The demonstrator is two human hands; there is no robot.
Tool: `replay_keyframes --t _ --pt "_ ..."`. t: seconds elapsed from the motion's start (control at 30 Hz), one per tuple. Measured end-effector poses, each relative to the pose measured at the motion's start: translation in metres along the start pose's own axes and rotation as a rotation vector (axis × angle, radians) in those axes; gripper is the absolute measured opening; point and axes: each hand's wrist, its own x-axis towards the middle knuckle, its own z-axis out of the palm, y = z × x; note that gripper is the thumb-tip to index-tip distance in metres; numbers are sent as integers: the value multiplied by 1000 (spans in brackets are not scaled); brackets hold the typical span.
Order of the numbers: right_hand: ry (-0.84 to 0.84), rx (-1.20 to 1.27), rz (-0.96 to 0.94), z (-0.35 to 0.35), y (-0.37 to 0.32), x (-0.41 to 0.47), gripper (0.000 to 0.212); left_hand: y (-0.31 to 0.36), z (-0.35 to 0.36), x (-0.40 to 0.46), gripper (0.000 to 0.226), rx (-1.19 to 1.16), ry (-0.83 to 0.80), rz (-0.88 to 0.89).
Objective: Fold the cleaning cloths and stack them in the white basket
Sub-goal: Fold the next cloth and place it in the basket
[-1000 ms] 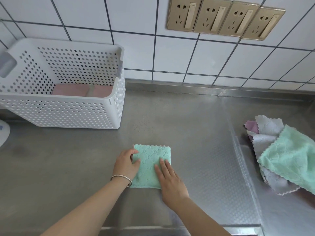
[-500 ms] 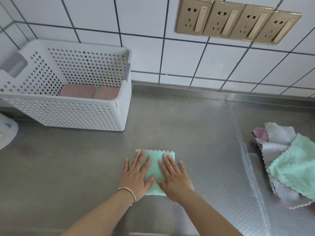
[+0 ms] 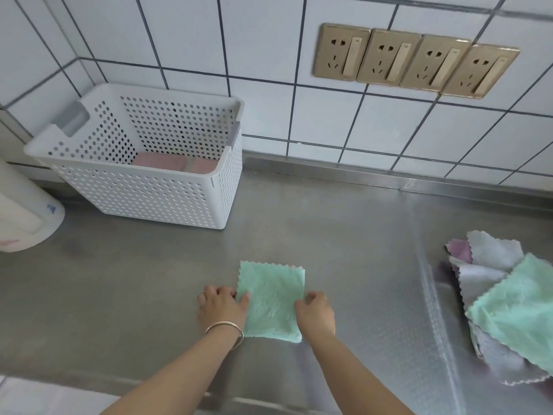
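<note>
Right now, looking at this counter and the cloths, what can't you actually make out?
Head view only:
- White basket: its near wall hides most of the pink cloths, so no count.
- Cloth pile: cut off by the right edge, and layers overlap.
- Green cloth: number of folds unclear from above.
- Left hand and right hand: fingertips curl at the cloth's edges; the grip underneath is hidden.
- White object: cut off at left, unidentifiable.

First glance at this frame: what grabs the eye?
The folded green cloth at centre front on the steel counter, with the left hand and right hand pinching its left and right edges. Back left stands the white basket with pink cloths in it; at the right edge lies a loose pile of green, grey and purple cloths.
</note>
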Motion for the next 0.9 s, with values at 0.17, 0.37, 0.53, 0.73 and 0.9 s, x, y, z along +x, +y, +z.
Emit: replay_keyframes --t 0.17,0.37,0.53,0.73,0.9 --pt "-162 -14 31 1 6 5 10 -4 2 -5 18 -183 -48 -1" --pt "-147 47 -122 -13 -5 -10 12 -1 -20 -17 19 -655 -49 -102" --pt "-77 331 -359 -33 -60 -51 12 5 -97 -8 28 -1012 83 71" --pt "-120 585 -571 -23 -169 -92 15 -6 -223 27 15 -1182 239 407" --pt "-67 629 -627 11 -268 -91 15 -28 -304 109 30 -776 185 549"
